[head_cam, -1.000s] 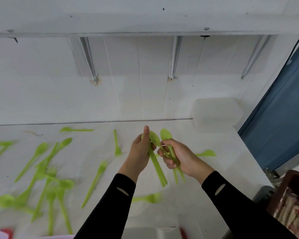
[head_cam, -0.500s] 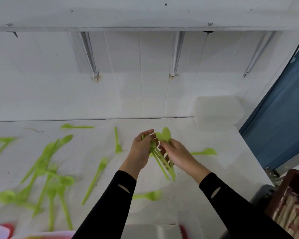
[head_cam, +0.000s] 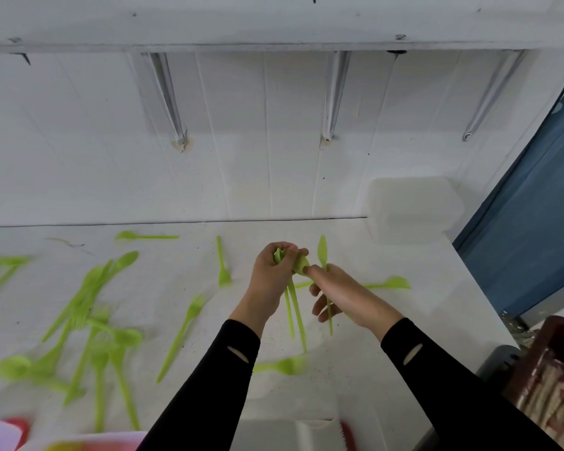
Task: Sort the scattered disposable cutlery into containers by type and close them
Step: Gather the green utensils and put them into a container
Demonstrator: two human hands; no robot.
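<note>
Where the curled fingers [head_cam: 285, 247] of the left hand [head_cam: 271, 278] clamp a bunch of green spoons [head_cam: 294, 307] at frame centre, the right hand [head_cam: 342, 296] grips one green utensil [head_cam: 322, 252] upright just beside them. Loose green cutlery [head_cam: 88, 304] litters the white table [head_cam: 404, 320] at lower left, and a translucent container [head_cam: 411, 209] sits at right.

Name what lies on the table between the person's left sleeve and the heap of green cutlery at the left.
A single green fork, aslant on the table, touching neither sleeve nor heap; the head view shows it.
</note>
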